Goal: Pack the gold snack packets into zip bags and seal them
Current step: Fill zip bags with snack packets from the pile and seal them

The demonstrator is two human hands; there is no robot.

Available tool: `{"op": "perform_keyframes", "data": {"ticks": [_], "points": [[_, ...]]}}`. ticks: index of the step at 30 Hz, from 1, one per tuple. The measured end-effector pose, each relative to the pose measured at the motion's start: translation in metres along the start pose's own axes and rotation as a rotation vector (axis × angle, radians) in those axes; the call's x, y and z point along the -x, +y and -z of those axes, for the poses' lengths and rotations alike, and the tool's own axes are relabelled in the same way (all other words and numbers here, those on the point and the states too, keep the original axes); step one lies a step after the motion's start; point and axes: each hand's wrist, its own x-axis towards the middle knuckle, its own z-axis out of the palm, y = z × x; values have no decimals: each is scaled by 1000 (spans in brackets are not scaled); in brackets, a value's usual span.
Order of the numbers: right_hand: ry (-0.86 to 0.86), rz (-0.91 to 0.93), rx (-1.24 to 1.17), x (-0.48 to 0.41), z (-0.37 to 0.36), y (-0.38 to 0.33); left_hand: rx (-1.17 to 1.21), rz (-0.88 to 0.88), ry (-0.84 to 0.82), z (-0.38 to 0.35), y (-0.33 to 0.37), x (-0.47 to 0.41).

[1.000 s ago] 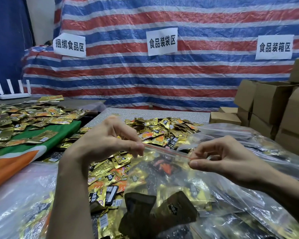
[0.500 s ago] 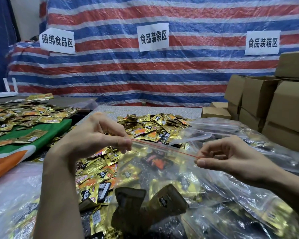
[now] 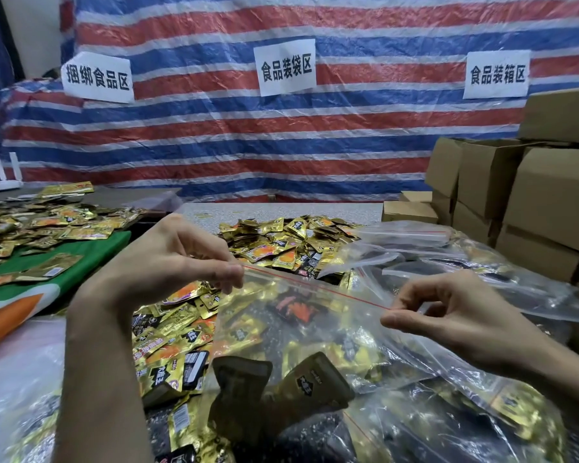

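Gold snack packets [image 3: 281, 242]: a loose heap on the grey table top [image 3: 281, 212], centre, running toward the viewer under both forearms. More of them fill the clear zip bag [image 3: 301, 332] held just above the near part of the heap.

Entries, by size:

1. Striped tarpaulin [image 3: 281, 138]. Red, blue and white bands, hung across the whole back.
2. Cardboard cartons [image 3: 522, 195]. Plain brown, stacked at the right edge.
3. Filled clear bags [image 3: 448, 259]. Piled at the right, between the heap and the cartons. Gold and dark contents show through the plastic.
4. Green cloth [image 3: 64, 262]. At the left, with a second spread of gold packets [image 3: 47, 222] lying on it and beyond it.
5. Zip bag, as above. Its top edge, marked by a thin red line, is stretched taut between the two hands and slopes down from left to right. Two dark olive packets [image 3: 315, 379] show at its lower end. Whether the strip is pressed closed along its length cannot be told.
6. Left hand [image 3: 168, 262]. Fingers curled, with thumb and fingertips pinching the left end of the red-lined edge.
7. Right hand [image 3: 455, 315]. Thumb and forefinger pinch the right end of the same edge, with the other fingers curled in above them.
8. White paper signs [image 3: 286, 66]. Three, with black characters, fixed to the tarpaulin well apart from one another.
9. White object with upright prongs [image 3: 0, 175]. At the far left edge, partly cut off.
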Motion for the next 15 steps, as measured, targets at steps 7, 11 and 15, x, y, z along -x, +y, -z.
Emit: {"op": "perform_keyframes", "data": {"ticks": [7,11,15], "points": [[-153,-96,-201,10,-13,1,-82,-31,90,-14,16,-7],[-323,-167,-214,-8,-49,-6,-76,-45,109,-34,25,-19],[-198,-187,-309,-39,-81,-5,-191,-88,145,-61,31,-35]]}}
